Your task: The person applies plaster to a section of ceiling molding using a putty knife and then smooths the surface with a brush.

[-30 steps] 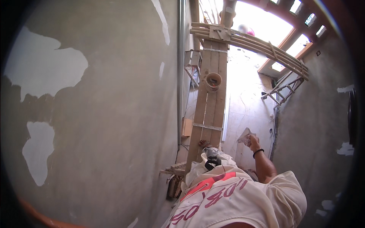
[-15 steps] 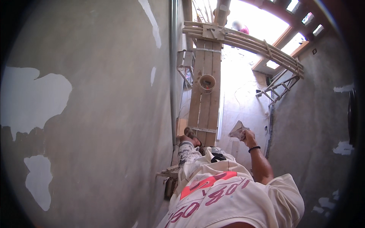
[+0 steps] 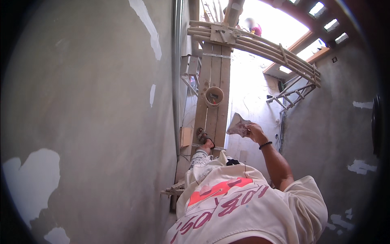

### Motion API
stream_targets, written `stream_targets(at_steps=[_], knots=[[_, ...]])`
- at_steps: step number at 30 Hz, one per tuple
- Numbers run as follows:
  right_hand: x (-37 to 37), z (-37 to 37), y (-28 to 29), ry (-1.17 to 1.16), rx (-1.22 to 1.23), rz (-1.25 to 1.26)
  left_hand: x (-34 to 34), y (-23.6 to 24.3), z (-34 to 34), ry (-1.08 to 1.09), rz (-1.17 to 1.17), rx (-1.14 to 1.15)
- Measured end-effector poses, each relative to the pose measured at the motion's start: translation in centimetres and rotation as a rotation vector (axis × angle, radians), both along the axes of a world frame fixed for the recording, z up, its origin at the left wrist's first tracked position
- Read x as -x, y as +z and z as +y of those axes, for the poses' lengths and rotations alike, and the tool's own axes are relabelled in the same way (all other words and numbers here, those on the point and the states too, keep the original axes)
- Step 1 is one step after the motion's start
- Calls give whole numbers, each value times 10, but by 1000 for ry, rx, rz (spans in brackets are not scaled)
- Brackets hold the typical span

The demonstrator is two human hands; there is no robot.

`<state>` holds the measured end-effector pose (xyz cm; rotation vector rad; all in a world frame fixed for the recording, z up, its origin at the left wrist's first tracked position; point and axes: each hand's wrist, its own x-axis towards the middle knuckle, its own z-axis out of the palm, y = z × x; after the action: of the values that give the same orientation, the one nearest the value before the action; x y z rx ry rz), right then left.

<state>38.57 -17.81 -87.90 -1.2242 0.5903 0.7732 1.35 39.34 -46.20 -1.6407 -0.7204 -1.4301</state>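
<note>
My right hand (image 3: pixel 256 132), with a dark bead bracelet at the wrist, grips a putty knife (image 3: pixel 235 124) with a broad, flaring blade. Grey-white plaster is smeared over the blade. It is held out in front of me, just right of a plank walkway (image 3: pixel 221 118). On those planks, farther ahead, stands a round bucket (image 3: pixel 213 106) with small tools or scraps inside that I cannot make out. One sandalled foot (image 3: pixel 203 136) rests on the boards behind the bucket. My left hand is out of the picture.
A grey plastered wall (image 3: pixel 109 122) with white patches runs along the left. Bamboo poles (image 3: pixel 260 44) cross ahead, bearing a board with a hammer. A ladder-like stand (image 3: pixel 294 97) is beneath their right end. Another person (image 3: pixel 256 29) is beyond them. The floor lies below the planks.
My right hand and the putty knife have moved up and left, closer to the planks. My foot has stepped forward along the boards. The view has shifted, so the bucket appears lower and nearer.
</note>
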Motion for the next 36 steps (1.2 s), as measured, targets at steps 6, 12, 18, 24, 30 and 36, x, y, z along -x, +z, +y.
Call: stream_targets(at_steps=[6,12,18,24,30,36], knots=[[-66,27,-4,41,-27,-11,-101,-64,20,179,-116,37],[-76,18,-52,13,256,48,-125,-68,16,192,-109,6],[-111,44,-87,0,331,121,-145,-79,12,213,-72,133],[-181,73,-149,234,503,26,-188,-114,-10,76,26,290],[-235,78,-247,348,664,-46,-231,-160,33,386,91,245],[-262,88,-335,533,875,-107,-212,-173,55,417,135,228]])
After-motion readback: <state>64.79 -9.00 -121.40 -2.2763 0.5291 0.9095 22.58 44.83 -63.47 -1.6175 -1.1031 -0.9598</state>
